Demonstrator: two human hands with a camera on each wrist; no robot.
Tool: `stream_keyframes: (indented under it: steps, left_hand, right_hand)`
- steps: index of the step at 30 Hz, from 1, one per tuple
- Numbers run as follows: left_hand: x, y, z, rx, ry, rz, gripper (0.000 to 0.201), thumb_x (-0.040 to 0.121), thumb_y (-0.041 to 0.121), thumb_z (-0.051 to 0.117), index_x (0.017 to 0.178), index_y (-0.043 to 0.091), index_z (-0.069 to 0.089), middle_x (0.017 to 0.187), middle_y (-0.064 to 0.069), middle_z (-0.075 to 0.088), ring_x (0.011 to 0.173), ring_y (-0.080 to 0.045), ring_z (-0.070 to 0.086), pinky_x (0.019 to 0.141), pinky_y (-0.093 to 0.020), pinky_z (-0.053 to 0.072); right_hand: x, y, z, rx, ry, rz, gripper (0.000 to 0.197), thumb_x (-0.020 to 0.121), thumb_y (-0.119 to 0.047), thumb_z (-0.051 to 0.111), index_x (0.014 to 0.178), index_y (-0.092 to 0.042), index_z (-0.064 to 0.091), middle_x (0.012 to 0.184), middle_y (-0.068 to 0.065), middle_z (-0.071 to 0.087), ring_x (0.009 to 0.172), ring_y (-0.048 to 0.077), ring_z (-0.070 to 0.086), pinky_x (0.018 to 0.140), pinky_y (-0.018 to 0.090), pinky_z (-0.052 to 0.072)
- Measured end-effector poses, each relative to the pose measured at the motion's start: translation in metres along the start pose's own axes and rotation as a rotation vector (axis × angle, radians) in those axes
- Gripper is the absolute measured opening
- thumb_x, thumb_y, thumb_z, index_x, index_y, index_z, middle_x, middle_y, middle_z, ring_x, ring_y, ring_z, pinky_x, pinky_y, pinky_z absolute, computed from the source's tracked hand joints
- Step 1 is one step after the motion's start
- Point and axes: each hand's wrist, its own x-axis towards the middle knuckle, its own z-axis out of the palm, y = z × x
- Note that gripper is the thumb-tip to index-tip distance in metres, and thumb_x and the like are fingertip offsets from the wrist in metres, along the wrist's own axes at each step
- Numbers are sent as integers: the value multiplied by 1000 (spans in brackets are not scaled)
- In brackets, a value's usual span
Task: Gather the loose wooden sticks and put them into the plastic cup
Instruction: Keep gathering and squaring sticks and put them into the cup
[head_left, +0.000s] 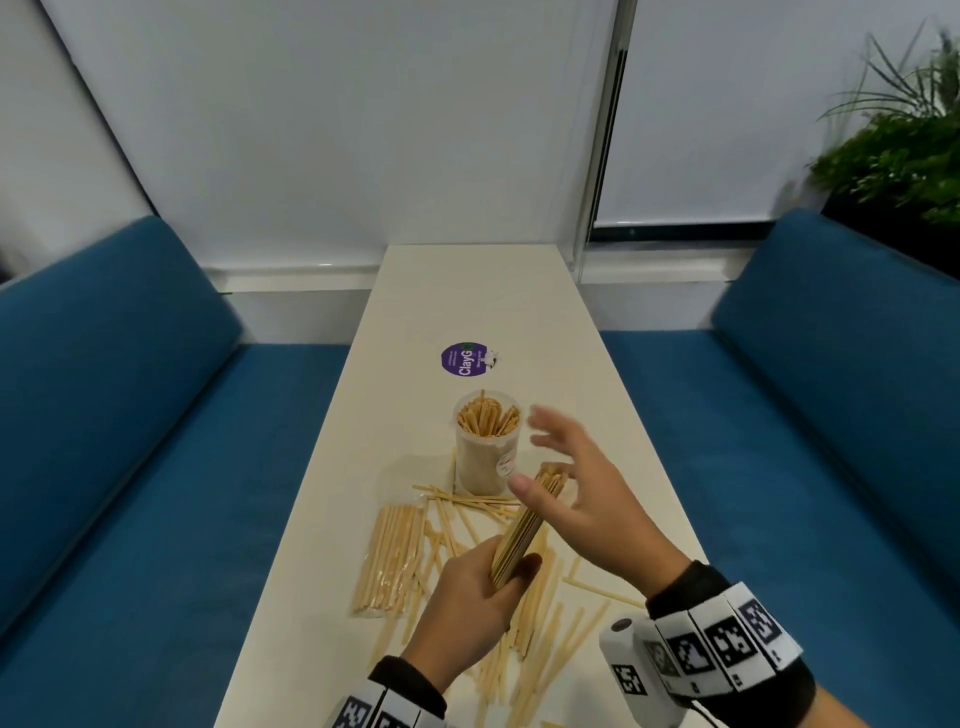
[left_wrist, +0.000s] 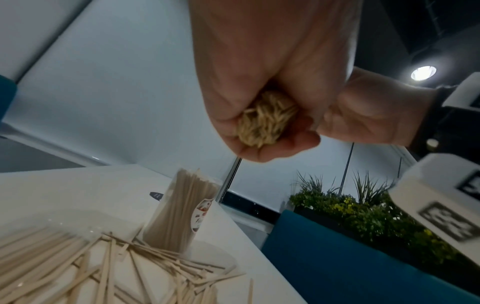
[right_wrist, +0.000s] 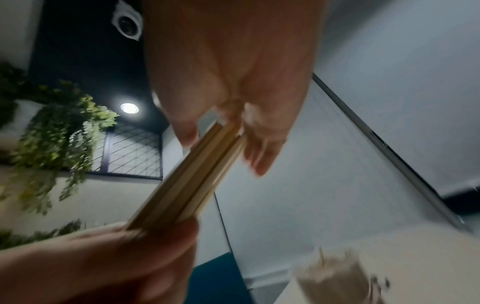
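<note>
A clear plastic cup (head_left: 487, 452), packed with upright wooden sticks, stands mid-table. My left hand (head_left: 498, 569) grips the near end of a tight stick bundle (head_left: 527, 522) that slants up toward the cup. My right hand (head_left: 545, 457) is open with spread fingers, palm against the bundle's far end, just right of the cup. Loose sticks (head_left: 540, 623) lie scattered on the table below both hands. In the left wrist view the bundle's end (left_wrist: 265, 121) shows inside my curled fingers, above the cup (left_wrist: 182, 209). The right wrist view shows the bundle (right_wrist: 192, 181) meeting my palm.
A wrapped pack of sticks (head_left: 389, 556) lies left of the loose pile. A purple round sticker (head_left: 465, 361) sits beyond the cup on the narrow white table (head_left: 467, 291). Blue sofas (head_left: 130, 415) flank both sides. A plant (head_left: 904, 156) stands at far right.
</note>
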Motion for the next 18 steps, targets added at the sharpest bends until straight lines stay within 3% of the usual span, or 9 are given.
stream_keyframes:
  steps: [2, 4, 7, 9, 10, 11, 14, 16, 18]
  left_hand:
    - [3, 0, -1, 20, 12, 10, 18, 91, 42, 53, 78, 29, 53, 54, 8, 49, 45, -5, 45, 50, -20, 41]
    - [6, 2, -3, 35, 1, 45, 16, 91, 38, 55, 76, 36, 54, 53, 10, 51, 46, -4, 44, 51, -22, 40]
    - [7, 6, -2, 11, -41, 30, 16, 90, 31, 58, 76, 37, 55, 56, 9, 54, 45, -3, 45, 50, -21, 42]
    - [5, 8, -3, -54, -83, 3, 9, 87, 35, 62, 80, 34, 57, 62, 8, 57, 49, -3, 49, 52, -19, 44]
    - [5, 7, -5, -87, -128, -13, 13, 83, 43, 64, 84, 31, 59, 65, 8, 59, 53, -3, 53, 55, -18, 46]
    - [4, 5, -8, -140, -176, -27, 31, 76, 56, 65, 90, 28, 61, 69, 7, 63, 60, -4, 58, 61, -18, 48]
    - [4, -5, -16, -571, -152, -237, 83, 62, 81, 47, 110, 16, 63, 95, -2, 72, 89, -16, 67, 78, -25, 53]
    - [7, -12, -17, -960, -21, -442, 82, 76, 73, 31, 116, 7, 61, 107, -12, 71, 96, -24, 67, 81, -34, 52]
    - [10, -10, -17, -1273, 55, -565, 71, 93, 57, 26, 117, -1, 59, 105, -19, 70, 93, -30, 66, 72, -37, 55]
  right_hand:
    - [0, 0, 2, 181, 40, 222, 82, 65, -64, 69, 134, -37, 33, 116, -22, 48, 97, -1, 56, 72, 14, 44]
    - [-2, 3, 10, 337, -106, 354, 68, 63, -60, 73, 119, -25, 55, 90, -13, 59, 72, 5, 58, 62, 19, 43]
    - [-4, 9, 20, 474, -138, 364, 25, 77, -36, 73, 78, -12, 67, 62, -3, 58, 57, 13, 50, 50, 21, 40]
    - [-4, 9, 21, 463, -94, 342, 19, 83, -23, 69, 70, -10, 65, 57, -6, 60, 53, 13, 51, 47, 20, 41]
    - [-4, 8, 21, 433, -73, 321, 18, 85, -19, 67, 70, -8, 64, 55, -6, 60, 51, 11, 52, 46, 20, 41]
    - [-3, 6, 21, 405, -50, 294, 19, 85, -16, 65, 70, -4, 64, 54, -5, 59, 50, 11, 52, 45, 20, 41]
    - [0, -2, 18, 377, 38, 197, 28, 85, -16, 64, 74, 9, 59, 58, 8, 52, 51, 17, 49, 47, 21, 41]
    - [3, -9, 18, 386, 103, 128, 29, 86, -16, 64, 74, 10, 57, 58, 9, 50, 51, 15, 46, 49, 21, 41]
    - [6, -15, 22, 386, 128, 83, 27, 86, -14, 64, 73, 9, 57, 57, 6, 50, 50, 12, 45, 51, 20, 41]
